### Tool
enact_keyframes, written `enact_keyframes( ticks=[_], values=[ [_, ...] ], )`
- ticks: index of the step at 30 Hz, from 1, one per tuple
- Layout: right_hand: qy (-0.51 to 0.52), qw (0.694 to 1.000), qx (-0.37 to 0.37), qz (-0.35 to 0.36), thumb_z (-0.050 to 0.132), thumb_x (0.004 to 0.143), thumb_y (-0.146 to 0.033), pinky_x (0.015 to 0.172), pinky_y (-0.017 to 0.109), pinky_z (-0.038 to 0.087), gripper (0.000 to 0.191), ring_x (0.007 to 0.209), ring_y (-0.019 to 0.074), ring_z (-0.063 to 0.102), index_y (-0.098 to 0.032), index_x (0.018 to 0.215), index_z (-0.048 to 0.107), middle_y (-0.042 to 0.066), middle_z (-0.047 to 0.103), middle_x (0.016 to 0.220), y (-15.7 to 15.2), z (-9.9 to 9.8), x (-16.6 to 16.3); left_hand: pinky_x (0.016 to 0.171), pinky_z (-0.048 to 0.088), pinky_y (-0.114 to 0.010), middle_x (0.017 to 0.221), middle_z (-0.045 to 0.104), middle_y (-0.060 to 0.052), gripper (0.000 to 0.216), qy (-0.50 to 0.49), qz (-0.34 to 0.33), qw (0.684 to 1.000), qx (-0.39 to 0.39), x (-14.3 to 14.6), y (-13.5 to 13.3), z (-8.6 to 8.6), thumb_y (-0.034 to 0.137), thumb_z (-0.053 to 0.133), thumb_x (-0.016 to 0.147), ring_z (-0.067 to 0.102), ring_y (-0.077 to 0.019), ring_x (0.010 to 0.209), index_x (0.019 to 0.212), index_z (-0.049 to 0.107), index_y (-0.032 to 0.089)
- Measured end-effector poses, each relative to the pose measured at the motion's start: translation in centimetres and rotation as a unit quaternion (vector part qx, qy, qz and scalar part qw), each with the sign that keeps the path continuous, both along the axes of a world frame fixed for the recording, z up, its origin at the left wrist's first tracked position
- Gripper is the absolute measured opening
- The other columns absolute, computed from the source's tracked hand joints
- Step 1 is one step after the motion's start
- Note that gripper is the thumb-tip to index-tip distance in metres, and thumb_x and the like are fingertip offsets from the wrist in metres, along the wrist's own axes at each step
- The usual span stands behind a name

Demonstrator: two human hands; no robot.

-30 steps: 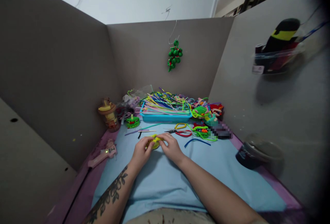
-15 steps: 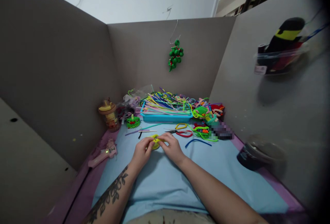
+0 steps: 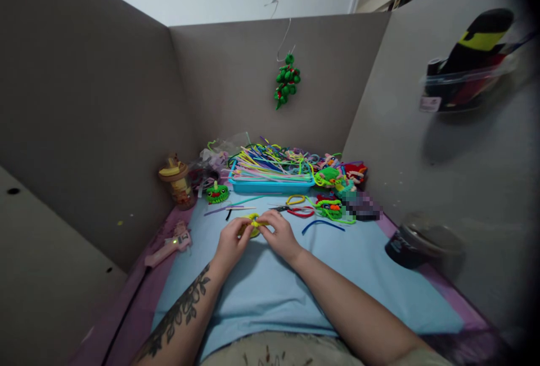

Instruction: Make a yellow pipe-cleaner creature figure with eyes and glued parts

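Note:
My left hand and my right hand meet over the light blue mat, fingers pinched together on a small yellow pipe-cleaner piece. Most of that piece is hidden by my fingers. Just beyond my hands lie scissors, a red loop, a yellow loop and a blue strand.
A turquoise tray heaped with coloured pipe cleaners stands at the back. A green figure, a jar and a pink glue gun are on the left. Finished pieces and a dark tub are on the right. Grey partitions enclose the desk; a green ornament hangs on the rear one.
Both hands have kept working the yellow piece in place. The view has tilted slightly, so everything sits a little higher in the frame.

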State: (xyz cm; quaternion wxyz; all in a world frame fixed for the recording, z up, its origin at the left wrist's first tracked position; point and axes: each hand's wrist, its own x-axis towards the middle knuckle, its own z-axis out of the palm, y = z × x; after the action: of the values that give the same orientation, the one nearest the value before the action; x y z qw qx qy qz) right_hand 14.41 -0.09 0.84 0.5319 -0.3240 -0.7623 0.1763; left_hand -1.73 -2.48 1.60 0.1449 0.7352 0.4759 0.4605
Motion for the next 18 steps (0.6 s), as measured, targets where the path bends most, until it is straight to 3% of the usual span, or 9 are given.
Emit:
enact_keyframes(
  ticks=[8, 18],
  values=[
    [0.014, 0.999, 0.022, 0.021, 0.056, 0.076, -0.011, 0.077, 0.033, 0.045, 0.015, 0.084, 0.0179, 0.055, -0.02, 0.085, 0.063, 0.004, 0.06, 0.082, 0.19, -0.14, -0.04, 0.072, 0.047, -0.026, 0.082, 0.065, -0.004, 0.009, -0.019, -0.021, 0.998, 0.05, -0.13, 0.15, -0.38, 0.022, 0.052, 0.081, 0.06, -0.0143, 0.078, 0.083, 0.06, 0.018],
    [0.022, 0.999, 0.023, 0.032, 0.056, 0.077, -0.012, 0.076, 0.032, 0.045, 0.014, 0.083, 0.0176, 0.055, -0.021, 0.086, 0.063, 0.005, 0.061, 0.082, -0.33, 0.34, -0.16, 0.063, 0.047, -0.022, 0.073, 0.065, -0.002, 0.007, -0.074, 0.022, 0.997, 0.006, 0.03, 0.15, 0.23, 0.022, 0.057, 0.076, 0.06, -0.0131, 0.068, 0.076, 0.061, 0.017]
  ],
)
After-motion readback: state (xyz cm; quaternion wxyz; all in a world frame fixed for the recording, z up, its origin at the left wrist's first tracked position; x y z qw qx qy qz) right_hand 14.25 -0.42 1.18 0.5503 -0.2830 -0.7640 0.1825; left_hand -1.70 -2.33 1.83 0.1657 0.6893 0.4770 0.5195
